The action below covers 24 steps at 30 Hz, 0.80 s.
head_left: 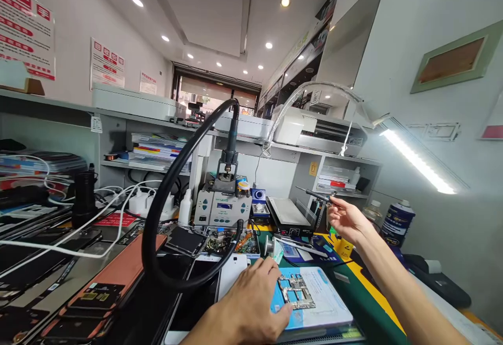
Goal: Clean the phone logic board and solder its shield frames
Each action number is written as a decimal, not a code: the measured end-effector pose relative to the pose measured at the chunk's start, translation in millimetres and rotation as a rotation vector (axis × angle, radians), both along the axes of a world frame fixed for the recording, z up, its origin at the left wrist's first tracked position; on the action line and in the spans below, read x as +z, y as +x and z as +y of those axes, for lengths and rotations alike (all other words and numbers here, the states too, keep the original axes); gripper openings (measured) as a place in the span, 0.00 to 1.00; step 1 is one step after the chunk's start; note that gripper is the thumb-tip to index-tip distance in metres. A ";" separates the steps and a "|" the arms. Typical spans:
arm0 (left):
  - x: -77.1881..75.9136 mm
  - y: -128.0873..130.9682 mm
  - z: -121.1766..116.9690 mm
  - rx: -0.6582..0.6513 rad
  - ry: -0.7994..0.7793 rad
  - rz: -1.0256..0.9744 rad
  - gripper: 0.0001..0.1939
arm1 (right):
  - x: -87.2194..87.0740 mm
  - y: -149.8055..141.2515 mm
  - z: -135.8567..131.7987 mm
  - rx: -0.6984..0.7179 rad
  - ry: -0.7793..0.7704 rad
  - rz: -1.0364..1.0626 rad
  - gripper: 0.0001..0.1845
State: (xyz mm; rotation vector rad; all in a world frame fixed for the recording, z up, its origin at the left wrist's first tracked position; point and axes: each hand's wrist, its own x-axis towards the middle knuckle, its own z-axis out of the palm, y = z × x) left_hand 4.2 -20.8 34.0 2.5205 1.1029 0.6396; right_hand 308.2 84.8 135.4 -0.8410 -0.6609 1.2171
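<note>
My left hand point(251, 300) lies over the left side of a blue-and-white box point(334, 300), thumb apart from the fingers. Its thumb and fingertips are close to a phone logic board point(296, 291) lying on top; whether they touch the board I cannot tell. Raised at the right, my right hand point(348, 219) is closed around the rear end of a slim dark pen-like tool point(319, 195). The tool's thin tip points left, away from the board. A solder spool point(269, 245) stands just beyond my left fingers.
A hot-air station point(223, 209) stands at the back, its thick black hose point(147, 230) looping forward on the left. Phones and phone parts point(98, 292) cover the left side. A heating plate point(291, 214) is behind the box. A lit lamp point(418, 162) hangs at the right above a spray can point(397, 224).
</note>
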 end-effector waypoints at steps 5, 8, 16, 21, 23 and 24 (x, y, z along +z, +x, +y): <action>0.2 0.0 -1.1 -0.006 -0.019 -0.013 0.20 | -24.2 17.4 -3.7 0.083 -0.159 0.160 0.18; 2.6 1.1 -1.0 -0.010 -0.024 -0.018 0.20 | -36.3 18.0 -0.1 0.151 -0.198 0.205 0.17; 4.9 1.6 1.4 -0.005 -0.055 -0.013 0.20 | -51.0 17.1 7.8 0.366 -0.239 0.198 0.15; 3.0 1.6 -0.5 0.003 -0.055 -0.012 0.22 | -73.0 24.8 -7.2 0.429 -0.198 0.174 0.13; 1.5 1.6 -0.6 0.002 -0.056 -0.008 0.22 | -80.9 27.8 -13.1 0.449 -0.184 0.153 0.12; 0.5 1.7 -0.4 0.003 -0.056 -0.004 0.23 | -84.2 28.7 -15.7 0.463 -0.183 0.141 0.11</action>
